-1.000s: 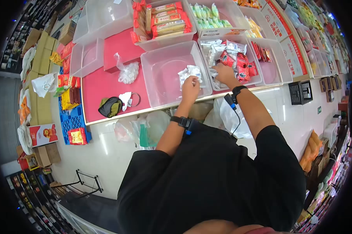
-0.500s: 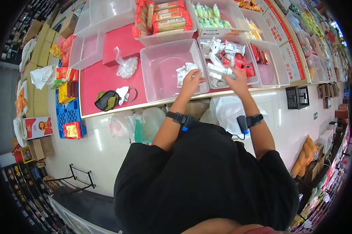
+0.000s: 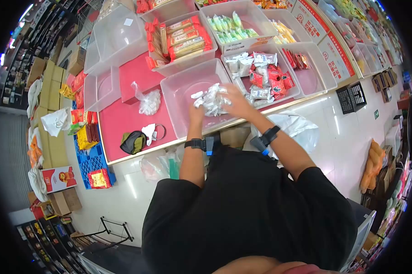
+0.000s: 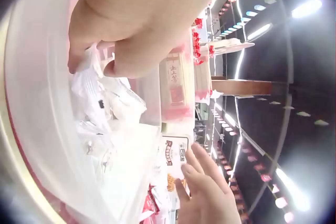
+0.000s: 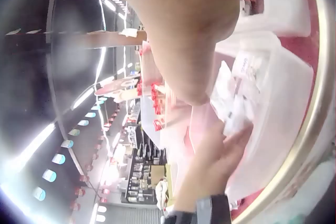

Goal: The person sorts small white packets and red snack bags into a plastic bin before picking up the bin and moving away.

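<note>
Small white packets (image 3: 213,100) lie heaped at the right side of a clear plastic bin (image 3: 181,93). At the heap's left edge, my left hand (image 3: 197,113) pinches a white packet; in the left wrist view its thumb and finger close on the crinkled wrapper (image 4: 94,79). My right hand (image 3: 239,102) is over the bin's right side, blurred in the head view. The left wrist view shows that hand's fingers (image 4: 207,169) spread, with nothing between them. Just right stands another bin (image 3: 286,97) with red packets (image 3: 276,84) and more white ones.
Behind are bins of red-wrapped sticks (image 3: 183,39) and green packets (image 3: 233,29). On the red tabletop to the left lie a knotted clear bag (image 3: 149,102) and a dark green pouch (image 3: 134,142). The table's front edge (image 3: 151,148) runs close before me.
My right hand has moved left from the right bin, where it held white packets, to the left bin. The white heap there is larger. My left hand has shifted left along it.
</note>
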A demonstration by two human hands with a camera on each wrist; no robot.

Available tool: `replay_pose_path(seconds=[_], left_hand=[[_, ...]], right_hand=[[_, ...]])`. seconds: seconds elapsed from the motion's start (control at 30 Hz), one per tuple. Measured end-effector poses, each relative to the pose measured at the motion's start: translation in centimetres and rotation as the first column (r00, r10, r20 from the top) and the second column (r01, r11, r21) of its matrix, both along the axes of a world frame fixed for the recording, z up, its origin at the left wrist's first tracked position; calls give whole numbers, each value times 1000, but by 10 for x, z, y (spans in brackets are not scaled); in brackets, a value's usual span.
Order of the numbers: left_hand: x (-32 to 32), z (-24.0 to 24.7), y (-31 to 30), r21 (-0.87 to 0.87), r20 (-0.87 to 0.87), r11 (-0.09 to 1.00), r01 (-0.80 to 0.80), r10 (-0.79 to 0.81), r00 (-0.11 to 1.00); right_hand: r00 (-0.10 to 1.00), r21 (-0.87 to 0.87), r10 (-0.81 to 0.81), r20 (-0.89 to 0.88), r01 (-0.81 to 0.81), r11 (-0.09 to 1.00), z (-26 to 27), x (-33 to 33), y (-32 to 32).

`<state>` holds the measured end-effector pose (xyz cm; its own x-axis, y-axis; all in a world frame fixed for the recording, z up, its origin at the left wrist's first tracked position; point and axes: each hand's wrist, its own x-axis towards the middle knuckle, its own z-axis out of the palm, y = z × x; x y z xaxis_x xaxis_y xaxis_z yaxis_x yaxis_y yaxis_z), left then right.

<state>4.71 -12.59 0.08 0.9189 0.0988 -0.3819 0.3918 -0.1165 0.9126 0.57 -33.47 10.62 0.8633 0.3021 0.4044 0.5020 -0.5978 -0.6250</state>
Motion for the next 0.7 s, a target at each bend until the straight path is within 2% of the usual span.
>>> replay_pose_path(seconds=[0.03, 0.07, 0.13, 0.17, 0.23, 0.27, 0.33, 0.37, 0.4, 0.43, 0.5, 0.53, 0.57, 0.6, 0.63, 0.7], left_hand=[[-8, 4, 0, 171, -4, 985, -11, 12, 1000], [-11, 7, -1, 168, -1, 986, -13, 14, 1000], [-15, 11, 0, 529, 61, 848, 23, -65, 996], [-18, 23, -4, 532, 68, 847, 17, -63, 996], [-26, 63, -23, 589, 383, 771, -242, -3, 924], [-21, 74, -31, 586, 390, 770, -252, 4, 921], [-16, 92, -45, 424, 502, 905, -45, -193, 843], [-10, 101, -55, 390, 559, 921, 15, -250, 791], [-3, 108, -66, 360, 612, 929, 82, -302, 731], [8, 108, -74, 362, 612, 929, 78, -300, 732], [32, 108, -93, 393, 625, 888, 239, -448, 639], [46, 109, -104, 389, 626, 888, 247, -451, 636], [58, 113, -115, 424, 589, 849, 315, -522, 617], [70, 116, -126, 454, 552, 807, 378, -588, 591], [82, 118, -137, 445, 557, 809, 383, -585, 589], [101, 119, -155, 583, 468, 725, 367, -669, 577]], right_hand=[[995, -31, -87, 44, 88, 996, 1, 9, -19], [986, -68, -166, 30, 168, 984, -4, 25, -45], [937, -196, -348, 29, 347, 917, -20, 51, -101], [893, -280, -447, 51, 442, 852, -27, 61, -125], [768, -435, -622, 152, 617, 656, -36, 77, -157], [772, -431, -616, 159, 615, 660, -33, 86, -170], [776, -451, -529, 343, 630, 632, -30, 100, -185], [781, -449, -523, 341, 624, 640, -20, 105, -181], [819, -548, -562, 114, 524, 652, -11, 107, -178], [800, -622, -590, -113, 406, 670, -4, 111, -176], [821, -574, -569, -46, 444, 687, -11, 117, -174], [800, -564, -597, -65, 464, 683, 1, 115, -161], [775, -558, -626, -89, 481, 676, 12, 109, -147], [782, -477, -622, -39, 533, 699, 18, 104, -136], [778, -484, -627, -34, 536, 692, 18, 103, -129], [719, -179, -652, -242, 627, 758, 16, 102, -115]])
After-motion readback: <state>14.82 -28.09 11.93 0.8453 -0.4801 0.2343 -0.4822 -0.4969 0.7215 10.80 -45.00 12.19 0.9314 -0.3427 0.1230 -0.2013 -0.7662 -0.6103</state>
